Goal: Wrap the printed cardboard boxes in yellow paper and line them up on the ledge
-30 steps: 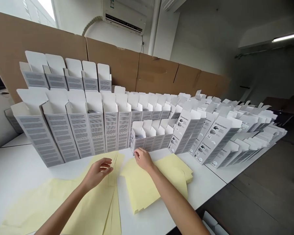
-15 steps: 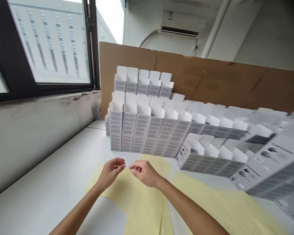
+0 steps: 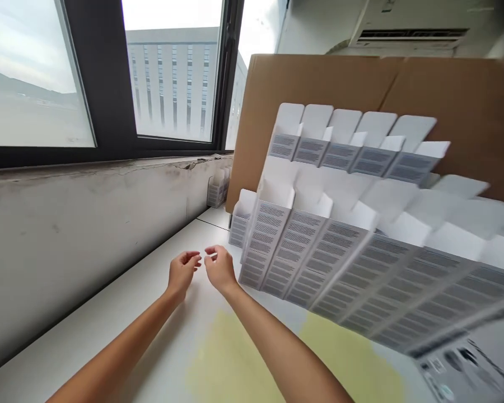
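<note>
The left hand [image 3: 183,272] and right hand [image 3: 219,270] are just apart over the white table [image 3: 121,313], their fingers [image 3: 210,252] half curled and holding nothing. Upright white cartons [image 3: 269,246] stand just beside the right fingertips; pale yellow sheets [image 3: 231,358] lie nearer the forearms.

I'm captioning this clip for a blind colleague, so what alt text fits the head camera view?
A left hand and right hand, both empty, are close together above a white table, beside rows of upright, open white cartons. Yellow paper lies nearer the camera, with a window and brown cardboard sheet behind.
</note>
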Demonstrator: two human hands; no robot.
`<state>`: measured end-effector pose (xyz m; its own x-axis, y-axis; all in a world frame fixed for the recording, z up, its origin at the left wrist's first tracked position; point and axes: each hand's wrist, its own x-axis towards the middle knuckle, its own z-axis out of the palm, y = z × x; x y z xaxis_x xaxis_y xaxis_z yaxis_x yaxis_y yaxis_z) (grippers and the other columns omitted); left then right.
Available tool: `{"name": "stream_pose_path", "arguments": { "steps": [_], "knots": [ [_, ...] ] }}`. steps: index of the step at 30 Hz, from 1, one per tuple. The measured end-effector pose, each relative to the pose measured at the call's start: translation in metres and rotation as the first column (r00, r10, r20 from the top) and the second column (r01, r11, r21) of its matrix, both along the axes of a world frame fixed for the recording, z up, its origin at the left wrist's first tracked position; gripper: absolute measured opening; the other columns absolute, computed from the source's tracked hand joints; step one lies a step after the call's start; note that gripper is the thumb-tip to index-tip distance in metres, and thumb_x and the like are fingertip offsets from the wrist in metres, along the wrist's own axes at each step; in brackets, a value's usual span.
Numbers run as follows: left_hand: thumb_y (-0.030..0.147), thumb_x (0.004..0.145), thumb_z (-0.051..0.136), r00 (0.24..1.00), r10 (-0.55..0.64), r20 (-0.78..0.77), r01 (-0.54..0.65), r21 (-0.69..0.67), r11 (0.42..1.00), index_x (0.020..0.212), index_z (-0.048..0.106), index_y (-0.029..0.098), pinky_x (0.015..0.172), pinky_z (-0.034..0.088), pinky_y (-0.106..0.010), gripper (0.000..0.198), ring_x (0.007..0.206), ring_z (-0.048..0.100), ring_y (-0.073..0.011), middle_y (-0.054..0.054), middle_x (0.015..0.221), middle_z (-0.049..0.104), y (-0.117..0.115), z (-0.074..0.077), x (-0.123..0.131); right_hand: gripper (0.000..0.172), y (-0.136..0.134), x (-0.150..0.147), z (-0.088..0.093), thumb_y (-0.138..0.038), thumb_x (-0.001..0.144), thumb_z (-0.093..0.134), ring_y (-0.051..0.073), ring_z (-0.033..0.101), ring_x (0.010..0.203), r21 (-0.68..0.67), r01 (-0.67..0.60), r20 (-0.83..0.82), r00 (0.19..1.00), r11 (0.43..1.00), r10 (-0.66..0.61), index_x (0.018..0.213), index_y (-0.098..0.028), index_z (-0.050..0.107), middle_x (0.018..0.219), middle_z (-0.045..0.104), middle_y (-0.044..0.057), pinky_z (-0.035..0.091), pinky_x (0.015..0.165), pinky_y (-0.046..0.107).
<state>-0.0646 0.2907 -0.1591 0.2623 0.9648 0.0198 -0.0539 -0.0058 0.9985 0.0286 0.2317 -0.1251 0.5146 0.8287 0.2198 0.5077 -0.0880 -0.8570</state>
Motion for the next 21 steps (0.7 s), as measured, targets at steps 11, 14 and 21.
{"name": "stream_pose_path", "arguments": {
  "steps": [11,14,21],
  "knots": [
    [0.024,0.070,0.057,0.987,0.143,-0.073,-0.140,0.044,0.989,0.087,0.065,0.014,0.070,0.047,-0.027,0.021,0.088,0.064,-0.0218,-0.011,0.094,0.069,0.180,0.017,0.076,0.027,0.214,0.046,0.022,-0.011,0.088,0.038,0.022,0.060,0.096,-0.066,0.205,0.095,0.976,0.977,-0.198,0.102,-0.016,0.061,0.112,0.060,0.011,0.046,0.082,0.032],
    [0.020,0.069,0.058,0.982,0.147,-0.122,-0.140,0.061,0.988,0.089,0.065,0.014,0.071,0.047,-0.027,0.023,0.089,0.064,-0.0219,-0.011,0.095,0.069,0.221,0.034,0.097,0.036,0.254,0.069,0.042,-0.007,0.086,0.037,0.023,0.059,0.098,-0.117,0.258,0.161,0.958,0.959,-0.238,0.115,-0.014,0.057,0.119,0.055,0.014,0.045,0.082,0.033],
    [0.015,0.075,0.055,0.973,-0.029,-0.231,0.033,0.016,0.999,0.095,0.063,0.012,0.061,0.045,-0.025,0.022,0.069,0.062,-0.0154,-0.010,0.088,0.068,0.269,0.040,0.133,0.063,0.323,0.118,0.064,-0.001,0.082,0.041,0.031,0.046,0.120,-0.212,0.382,0.319,0.897,0.899,-0.306,0.142,-0.019,0.036,0.137,0.034,0.023,0.041,0.091,0.039]
  ]
}}
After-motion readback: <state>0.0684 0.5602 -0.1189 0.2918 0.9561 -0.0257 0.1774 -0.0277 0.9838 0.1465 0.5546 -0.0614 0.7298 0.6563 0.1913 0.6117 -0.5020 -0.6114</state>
